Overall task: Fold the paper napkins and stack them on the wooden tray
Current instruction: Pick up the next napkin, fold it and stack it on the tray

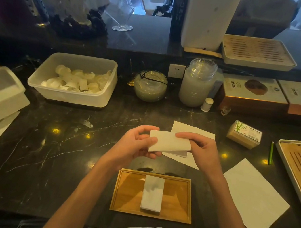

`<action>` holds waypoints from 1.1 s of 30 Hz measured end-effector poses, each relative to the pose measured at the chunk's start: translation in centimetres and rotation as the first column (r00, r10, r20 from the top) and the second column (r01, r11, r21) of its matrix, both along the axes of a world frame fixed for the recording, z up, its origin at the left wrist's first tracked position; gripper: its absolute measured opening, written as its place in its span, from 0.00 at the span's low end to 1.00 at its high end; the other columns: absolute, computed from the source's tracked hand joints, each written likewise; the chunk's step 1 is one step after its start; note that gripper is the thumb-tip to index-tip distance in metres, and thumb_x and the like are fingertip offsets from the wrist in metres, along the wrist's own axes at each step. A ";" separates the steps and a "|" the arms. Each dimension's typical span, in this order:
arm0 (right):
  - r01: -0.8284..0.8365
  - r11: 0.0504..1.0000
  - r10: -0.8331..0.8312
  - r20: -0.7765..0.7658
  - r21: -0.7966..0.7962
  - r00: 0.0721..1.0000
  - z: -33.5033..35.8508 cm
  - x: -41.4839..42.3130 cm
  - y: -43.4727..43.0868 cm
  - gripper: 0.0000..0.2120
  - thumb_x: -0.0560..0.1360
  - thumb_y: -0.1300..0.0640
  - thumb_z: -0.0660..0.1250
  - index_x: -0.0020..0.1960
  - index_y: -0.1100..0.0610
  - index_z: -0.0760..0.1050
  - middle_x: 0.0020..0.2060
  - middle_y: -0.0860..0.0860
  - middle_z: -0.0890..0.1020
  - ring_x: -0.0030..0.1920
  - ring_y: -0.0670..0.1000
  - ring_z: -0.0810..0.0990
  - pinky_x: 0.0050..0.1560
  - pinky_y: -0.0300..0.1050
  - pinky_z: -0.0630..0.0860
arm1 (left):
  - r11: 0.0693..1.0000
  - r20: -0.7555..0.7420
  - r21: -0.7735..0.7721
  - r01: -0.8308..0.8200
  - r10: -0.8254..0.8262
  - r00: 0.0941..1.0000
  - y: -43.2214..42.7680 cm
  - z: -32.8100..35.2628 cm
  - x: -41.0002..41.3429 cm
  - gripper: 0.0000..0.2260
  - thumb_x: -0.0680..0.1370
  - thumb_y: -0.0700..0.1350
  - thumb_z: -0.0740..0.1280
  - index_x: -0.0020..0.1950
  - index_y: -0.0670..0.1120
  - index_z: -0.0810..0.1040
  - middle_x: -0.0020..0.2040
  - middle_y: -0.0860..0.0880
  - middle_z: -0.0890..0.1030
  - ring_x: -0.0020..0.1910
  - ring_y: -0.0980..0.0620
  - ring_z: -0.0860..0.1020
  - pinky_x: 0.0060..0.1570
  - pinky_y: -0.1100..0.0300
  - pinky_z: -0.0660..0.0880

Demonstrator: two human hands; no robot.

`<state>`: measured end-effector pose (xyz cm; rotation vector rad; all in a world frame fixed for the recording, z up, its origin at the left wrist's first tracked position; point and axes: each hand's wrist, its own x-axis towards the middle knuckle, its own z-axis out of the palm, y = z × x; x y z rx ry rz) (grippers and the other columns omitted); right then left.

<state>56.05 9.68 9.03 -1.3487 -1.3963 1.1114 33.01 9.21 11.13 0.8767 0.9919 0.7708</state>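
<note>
Napkin [168, 143] — left fingers [148, 128], right fingers [186, 135] pinch its ends | beyond wooden tray [130, 191]

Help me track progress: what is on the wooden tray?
One pile of folded napkins lies in the middle of the wooden tray. The top sheet covers any beneath, so the count cannot be told.

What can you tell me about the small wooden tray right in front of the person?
The wooden tray is a flat rectangle of honey-coloured wood with a low raised rim, lying level on the dark marbled counter, nearest the person. Folded white napkins lie lengthwise across its middle. The left hand and right hand hold another napkin beyond it, not touching it.
</note>
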 end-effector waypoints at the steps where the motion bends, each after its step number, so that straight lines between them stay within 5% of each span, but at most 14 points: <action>1: -0.007 1.000 0.007 -0.006 0.003 1.000 -0.1 0.0 -0.1 0.21 0.78 0.67 0.68 0.45 0.40 0.83 0.46 0.31 0.83 0.53 0.28 0.77 0.42 0.25 0.77 | 1.000 -0.016 0.012 -0.003 0.003 1.000 0.0 0.0 0.0 0.17 0.79 0.42 0.70 0.68 0.49 0.75 0.56 0.46 0.86 0.46 0.44 0.86 0.44 0.59 0.85; 7: -0.080 0.996 0.074 -0.125 -0.040 0.989 -0.3 0.3 -0.1 0.19 0.81 0.65 0.64 0.48 0.43 0.84 0.48 0.28 0.83 0.57 0.34 0.78 0.42 0.30 0.80 | 1.000 -0.104 0.010 -0.026 0.027 0.994 0.0 -0.2 0.1 0.14 0.82 0.44 0.66 0.67 0.50 0.74 0.58 0.47 0.85 0.48 0.42 0.87 0.42 0.57 0.85; 10: -0.149 0.976 0.101 -0.272 -0.161 0.957 -0.5 0.2 0.1 0.11 0.81 0.52 0.65 0.61 0.41 0.78 0.53 0.34 0.81 0.57 0.44 0.81 0.43 0.37 0.83 | 0.999 -0.113 0.005 -0.031 0.032 0.993 -0.1 -0.4 0.2 0.13 0.83 0.45 0.65 0.67 0.51 0.73 0.60 0.46 0.83 0.49 0.42 0.87 0.43 0.57 0.85; 13: -0.150 0.945 0.083 -0.231 -0.290 0.969 -0.6 -0.3 0.2 0.24 0.78 0.51 0.71 0.70 0.37 0.69 0.55 0.35 0.74 0.55 0.48 0.79 0.40 0.38 0.83 | 0.999 -0.114 0.003 -0.039 0.039 0.993 -0.1 -0.6 0.3 0.12 0.83 0.46 0.64 0.67 0.51 0.71 0.61 0.47 0.82 0.49 0.42 0.87 0.44 0.56 0.85; 19: -0.025 0.957 -0.026 -0.173 -0.289 0.985 -0.8 0.0 0.7 0.26 0.77 0.61 0.72 0.69 0.41 0.71 0.51 0.40 0.77 0.50 0.48 0.81 0.33 0.32 0.80 | 0.998 -0.221 0.033 0.045 -0.036 0.974 -0.3 -1.2 -0.2 0.11 0.82 0.49 0.65 0.62 0.46 0.74 0.60 0.44 0.81 0.53 0.47 0.85 0.51 0.53 0.84; 26: -0.169 0.959 0.169 -0.017 -0.229 0.985 0.4 0.0 1.3 0.26 0.78 0.58 0.72 0.72 0.43 0.70 0.50 0.41 0.82 0.50 0.45 0.83 0.38 0.31 0.80 | 0.990 -0.279 0.072 0.120 -0.096 0.956 -0.8 -1.8 0.2 0.10 0.80 0.49 0.68 0.58 0.46 0.77 0.58 0.46 0.81 0.55 0.48 0.84 0.48 0.54 0.84; 33: -0.103 0.900 -0.017 -0.271 -0.423 0.962 -2.3 -1.7 -1.0 0.15 0.76 0.51 0.73 0.60 0.40 0.75 0.54 0.43 0.84 0.50 0.47 0.87 0.41 0.39 0.84 | 0.995 -0.187 0.001 -0.095 0.094 0.978 -2.1 -4.8 0.9 0.07 0.81 0.46 0.68 0.57 0.47 0.77 0.57 0.47 0.84 0.54 0.51 0.85 0.43 0.57 0.84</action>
